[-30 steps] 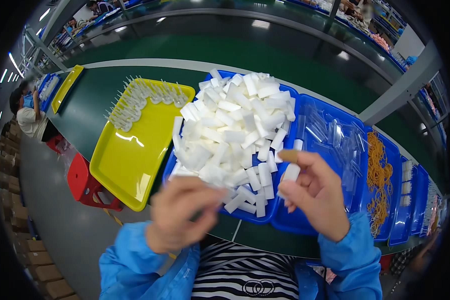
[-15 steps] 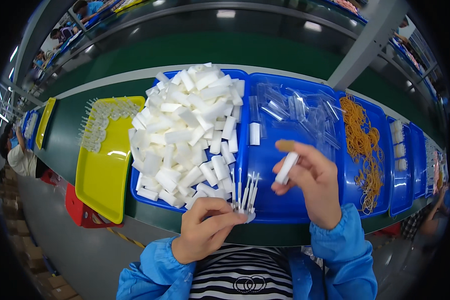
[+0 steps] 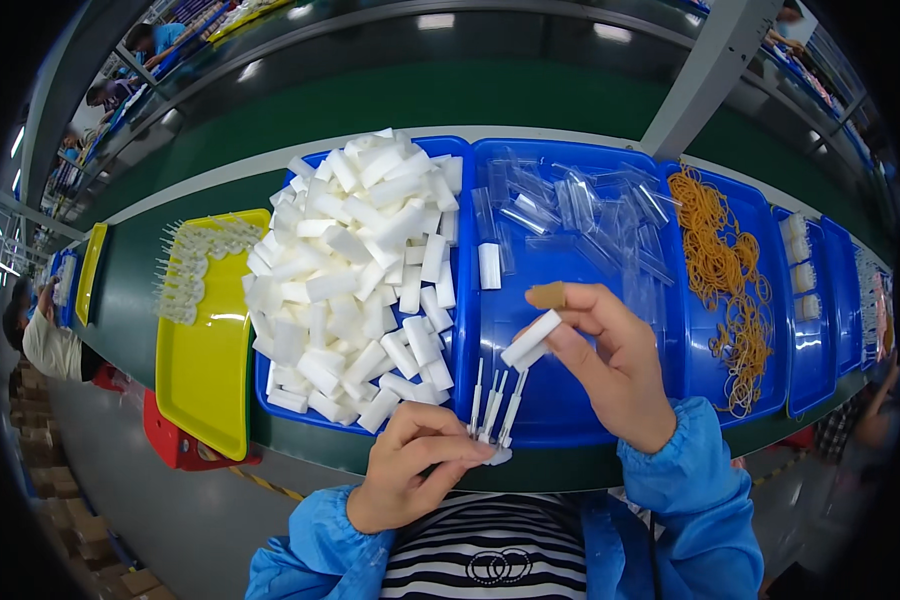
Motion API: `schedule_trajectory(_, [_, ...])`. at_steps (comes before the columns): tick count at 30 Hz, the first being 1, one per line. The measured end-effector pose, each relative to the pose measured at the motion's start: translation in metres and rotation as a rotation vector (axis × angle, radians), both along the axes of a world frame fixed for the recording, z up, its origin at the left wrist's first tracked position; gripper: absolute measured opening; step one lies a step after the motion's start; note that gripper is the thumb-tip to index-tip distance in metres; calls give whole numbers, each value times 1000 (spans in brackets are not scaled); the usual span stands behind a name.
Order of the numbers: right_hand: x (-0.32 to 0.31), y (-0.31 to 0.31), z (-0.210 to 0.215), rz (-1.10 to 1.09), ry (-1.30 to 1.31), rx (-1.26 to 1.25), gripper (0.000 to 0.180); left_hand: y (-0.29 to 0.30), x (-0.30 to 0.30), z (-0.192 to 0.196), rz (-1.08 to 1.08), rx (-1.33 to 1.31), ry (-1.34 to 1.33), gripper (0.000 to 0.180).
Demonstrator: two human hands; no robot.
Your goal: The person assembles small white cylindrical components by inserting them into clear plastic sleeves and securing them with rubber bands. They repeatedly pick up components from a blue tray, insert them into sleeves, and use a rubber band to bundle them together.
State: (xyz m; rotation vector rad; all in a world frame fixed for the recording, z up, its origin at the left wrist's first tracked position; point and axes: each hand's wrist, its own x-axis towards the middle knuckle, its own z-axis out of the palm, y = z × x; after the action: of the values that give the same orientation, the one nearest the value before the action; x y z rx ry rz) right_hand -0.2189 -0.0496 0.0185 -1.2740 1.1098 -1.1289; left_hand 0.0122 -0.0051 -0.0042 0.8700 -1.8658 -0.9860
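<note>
My left hand (image 3: 410,468) is closed, pinching the base of a small white part with several thin upright prongs (image 3: 492,408). Just above those prongs, a short white foam-like block (image 3: 531,339) is tilted between the fingers of my right hand (image 3: 618,372). A brown covering (image 3: 547,295) sits on a fingertip of that hand. Both hands are over the near edge of a blue tray (image 3: 560,400) that has clear plastic strips (image 3: 595,215) at its far side. One white block (image 3: 489,266) lies by itself there.
Left of the hands, a blue tray (image 3: 458,350) is heaped with white blocks (image 3: 340,260). Beyond it, a yellow tray (image 3: 202,370) carries several pronged parts (image 3: 185,265). Orange rubber bands (image 3: 715,250) fill a tray on the right. A grey post (image 3: 705,85) rises at the back.
My right hand has brought the white block down and left, close over the prongs, and turned it to a flatter tilt. My left hand keeps its pinch. The whole view has shifted slightly.
</note>
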Motion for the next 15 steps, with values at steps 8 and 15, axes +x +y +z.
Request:
schedule_trajectory(8, [-8, -2, -7, 104, -102, 113, 24, 6, -1, -9, 91, 102, 112, 27])
schedule_trajectory(15, [-3, -4, -3, 82, 14, 98, 24, 8, 2, -11, 96, 120, 110, 28])
